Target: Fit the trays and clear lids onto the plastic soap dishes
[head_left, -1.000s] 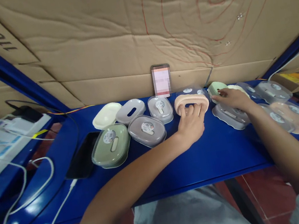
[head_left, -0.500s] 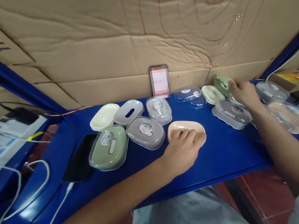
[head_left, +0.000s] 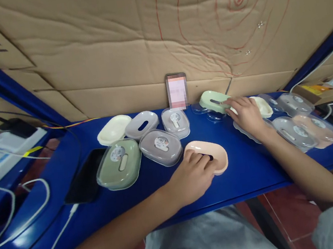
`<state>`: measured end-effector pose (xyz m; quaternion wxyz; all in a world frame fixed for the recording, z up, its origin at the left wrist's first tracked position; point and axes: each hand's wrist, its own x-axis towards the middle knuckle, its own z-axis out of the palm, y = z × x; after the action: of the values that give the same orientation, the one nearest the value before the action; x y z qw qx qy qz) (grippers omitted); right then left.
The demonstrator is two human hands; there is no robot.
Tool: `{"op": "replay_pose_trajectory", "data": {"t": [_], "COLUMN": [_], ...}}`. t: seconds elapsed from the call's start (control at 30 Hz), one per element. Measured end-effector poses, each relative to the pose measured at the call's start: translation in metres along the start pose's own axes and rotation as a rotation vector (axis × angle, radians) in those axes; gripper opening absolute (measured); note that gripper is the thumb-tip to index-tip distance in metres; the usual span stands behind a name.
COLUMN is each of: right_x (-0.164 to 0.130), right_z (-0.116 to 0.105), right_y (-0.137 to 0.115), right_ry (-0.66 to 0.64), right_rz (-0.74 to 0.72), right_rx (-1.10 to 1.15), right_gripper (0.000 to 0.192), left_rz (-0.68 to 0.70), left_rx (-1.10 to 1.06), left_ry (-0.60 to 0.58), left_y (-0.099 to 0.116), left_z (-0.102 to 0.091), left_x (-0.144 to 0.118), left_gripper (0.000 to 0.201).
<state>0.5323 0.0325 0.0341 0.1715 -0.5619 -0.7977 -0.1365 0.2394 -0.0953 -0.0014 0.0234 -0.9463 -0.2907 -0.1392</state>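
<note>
My left hand (head_left: pixel 194 174) is closed on the near-left side of a peach soap dish (head_left: pixel 220 156), its fingers reaching over the rim near the dark slot. The dish rests on the blue table in front of me. Farther back, my right hand (head_left: pixel 245 114) grips the right end of a green soap dish (head_left: pixel 213 99), which is slightly tilted. Beneath that dish, partly hidden, lie clear lids (head_left: pixel 215 116). My right forearm covers part of a lidded grey soap box below it. Just right of my right hand sits a cream soap dish (head_left: pixel 264 107).
To the left are a lidded green soap box (head_left: pixel 119 165), a lidded grey one (head_left: pixel 161 147), an uncovered grey dish (head_left: pixel 141 125) and a cream dish (head_left: pixel 113 129). A lidded peach box (head_left: pixel 319 130) lies right. A phone (head_left: pixel 177 92) leans on the cardboard; a dark phone (head_left: pixel 84 177) lies left.
My right hand has carried the green soap dish leftward, from the right-hand group to over the clear lids. My left hand has shifted slightly left and down on the peach dish, uncovering its right side.
</note>
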Motion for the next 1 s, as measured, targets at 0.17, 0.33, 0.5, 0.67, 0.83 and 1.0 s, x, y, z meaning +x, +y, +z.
{"op": "replay_pose_trajectory", "data": {"t": [0.17,0.33,0.5,0.67,0.83,1.0], "right_x": [-0.006,-0.006,0.001,0.007,-0.005,-0.036], "right_z": [0.008,0.019,0.020,0.004,-0.032,-0.067], "right_y": [-0.004,-0.002,0.006,0.011,0.011,-0.010], "right_ry": [-0.173,-0.271,-0.272,-0.186,0.147,0.293], "right_rz": [0.199,0.199,0.241,0.283,0.298,0.092], "right_rx": [-0.267,-0.269,-0.198,-0.052,0.178,0.183], "right_gripper": [0.046,0.030,0.030,0.041,0.039,0.035], "left_rz": [-0.002,-0.001,-0.003,-0.022,-0.053,-0.146], "left_rx": [0.003,-0.001,-0.014,-0.043,-0.050,-0.092], "left_ry": [0.001,-0.005,0.006,0.085,0.236,0.521], "left_y": [0.001,0.000,0.000,0.001,-0.003,-0.010], "left_z": [0.001,0.001,0.002,-0.003,-0.019,-0.036], "left_x": [0.000,-0.001,0.000,0.001,0.003,0.000], "left_gripper": [0.029,0.029,0.029,0.034,0.037,0.037]}}
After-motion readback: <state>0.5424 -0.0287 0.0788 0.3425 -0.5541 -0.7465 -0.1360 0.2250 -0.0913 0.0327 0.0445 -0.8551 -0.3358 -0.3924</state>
